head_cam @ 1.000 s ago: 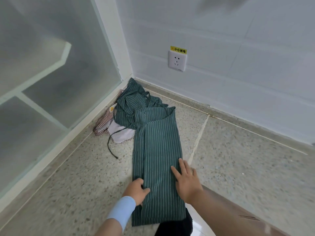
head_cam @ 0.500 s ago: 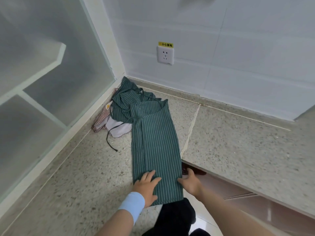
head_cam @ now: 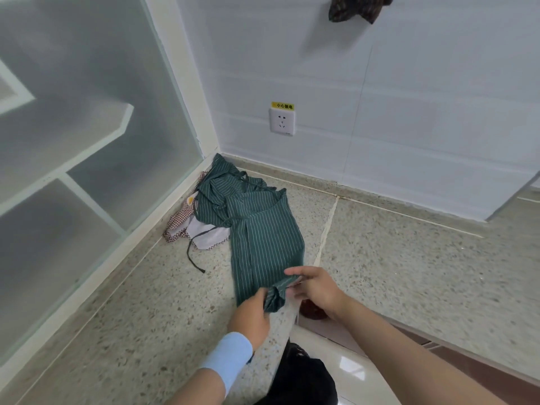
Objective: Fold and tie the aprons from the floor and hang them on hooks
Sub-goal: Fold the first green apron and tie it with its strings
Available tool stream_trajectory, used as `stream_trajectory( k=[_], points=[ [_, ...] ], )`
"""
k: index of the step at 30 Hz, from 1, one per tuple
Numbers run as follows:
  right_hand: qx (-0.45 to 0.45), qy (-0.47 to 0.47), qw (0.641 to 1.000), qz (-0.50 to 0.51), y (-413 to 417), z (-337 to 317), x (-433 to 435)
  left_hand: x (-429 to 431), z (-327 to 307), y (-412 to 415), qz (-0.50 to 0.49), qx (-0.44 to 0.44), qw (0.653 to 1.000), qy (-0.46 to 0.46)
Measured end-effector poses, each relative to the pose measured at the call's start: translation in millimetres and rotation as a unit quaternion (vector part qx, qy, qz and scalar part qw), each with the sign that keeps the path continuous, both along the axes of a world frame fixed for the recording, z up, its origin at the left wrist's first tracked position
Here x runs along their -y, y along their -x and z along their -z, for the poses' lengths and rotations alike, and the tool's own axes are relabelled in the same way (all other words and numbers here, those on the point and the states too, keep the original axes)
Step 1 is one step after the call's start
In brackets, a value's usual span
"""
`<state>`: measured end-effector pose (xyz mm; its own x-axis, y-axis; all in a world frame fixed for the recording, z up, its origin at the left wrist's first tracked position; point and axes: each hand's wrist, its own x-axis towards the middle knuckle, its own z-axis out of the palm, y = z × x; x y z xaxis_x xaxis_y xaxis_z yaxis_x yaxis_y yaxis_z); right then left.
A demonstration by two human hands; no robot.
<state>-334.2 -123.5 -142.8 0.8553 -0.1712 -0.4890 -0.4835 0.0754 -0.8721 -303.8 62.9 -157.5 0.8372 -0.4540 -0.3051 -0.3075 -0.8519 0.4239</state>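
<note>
Near hem of the striped apron (head_cam: 264,244), flat a moment ago, now rolls up, grasped by left hand (head_cam: 251,315) and right hand (head_cam: 317,289): folding has begun.

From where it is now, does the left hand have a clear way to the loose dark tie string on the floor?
Probably yes. The left hand is pinching the green apron's near end, and only bare floor lies between it and the tie string. It would need to let go first.

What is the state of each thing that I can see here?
Green striped apron: folded into a long strip on the floor, near end being rolled up.
Left hand: gripping the near end.
Right hand: pinching the near end.
Checked apron: crumpled, partly under the green one.
Socket: nothing plugged in.
</note>
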Motion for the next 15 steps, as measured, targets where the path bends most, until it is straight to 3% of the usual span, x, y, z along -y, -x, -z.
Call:
stream_trajectory(
  k=[2, 4, 5, 7, 9, 11, 15],
  points=[
    [0.06, 0.22, 0.968, -0.106, 2.0, -0.5, 2.5, -0.8, -13.6, -11.1, 0.027, -0.036, 0.998, -0.031],
    [0.132, 0.409, 0.887, -0.171, 5.0, 2.1, 5.5, 2.2, -31.1, -21.7, 0.079, -0.091, 0.989, -0.09],
    [0.158, 0.445, 0.861, -0.188, 4.2, 0.5, 8.2, 5.3, -39.5, -27.1, 0.108, -0.116, 0.98, -0.122],
    [0.157, 0.437, 0.856, -0.226, 0.9, -10.3, 15.1, 10.3, -54.8, -39.2, 0.15, -0.165, 0.961, -0.162],
    [0.076, 0.31, 0.911, -0.26, 0.3, -26.0, 22.7, 14.5, -72.3, -49.4, 0.192, -0.201, 0.942, -0.189],
    [0.007, 0.215, 0.936, -0.279, -1.4, -31.6, 33.7, 16.6, -87.7, -58.9, 0.226, -0.241, 0.921, -0.208],
    [-0.021, 0.173, 0.954, -0.244, -18.9, -21.7, 54.0, 25.0, -94.3, -86.8, 0.238, -0.262, 0.907, -0.228]
  ],
)
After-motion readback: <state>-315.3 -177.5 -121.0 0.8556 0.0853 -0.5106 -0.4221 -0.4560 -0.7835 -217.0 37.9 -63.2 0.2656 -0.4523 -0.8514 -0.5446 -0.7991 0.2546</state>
